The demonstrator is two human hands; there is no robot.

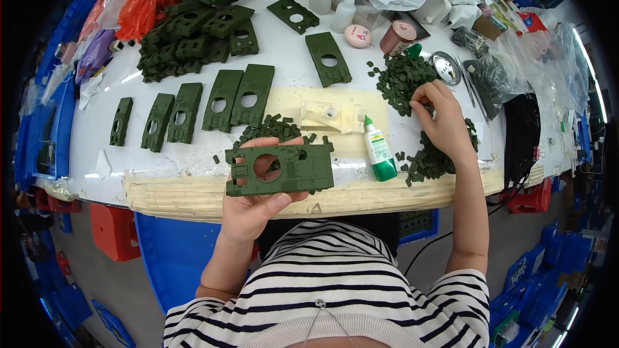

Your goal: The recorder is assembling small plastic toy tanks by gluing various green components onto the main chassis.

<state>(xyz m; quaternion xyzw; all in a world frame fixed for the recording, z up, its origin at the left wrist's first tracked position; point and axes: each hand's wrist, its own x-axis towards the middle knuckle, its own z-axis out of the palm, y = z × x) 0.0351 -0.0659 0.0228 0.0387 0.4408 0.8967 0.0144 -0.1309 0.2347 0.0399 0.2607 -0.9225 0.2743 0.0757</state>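
Observation:
My left hand (250, 216) is closed on a dark green plastic model tank hull (302, 171), held tilted over the table's near edge with its round hole facing up. My right hand (443, 119) reaches into a pile of small dark green plastic pieces (396, 80), thumb and fingertips pinched together. Whatever they hold is too small to make out. Below that hand lies another heap of pieces (427, 162). A third pile (271, 127) is partly hidden behind the held hull. Between my hands lies a white glue bottle (379, 148) with a green nozzle.
Similar hulls stand in a row (180, 113) at left, with a stack (193, 29) behind. One more hull (328, 58) lies near squeeze bottles (343, 16) and a pink jar (398, 37). Tweezers (469, 84), a round tin lid (445, 67) and plastic bags (493, 77) occupy the right.

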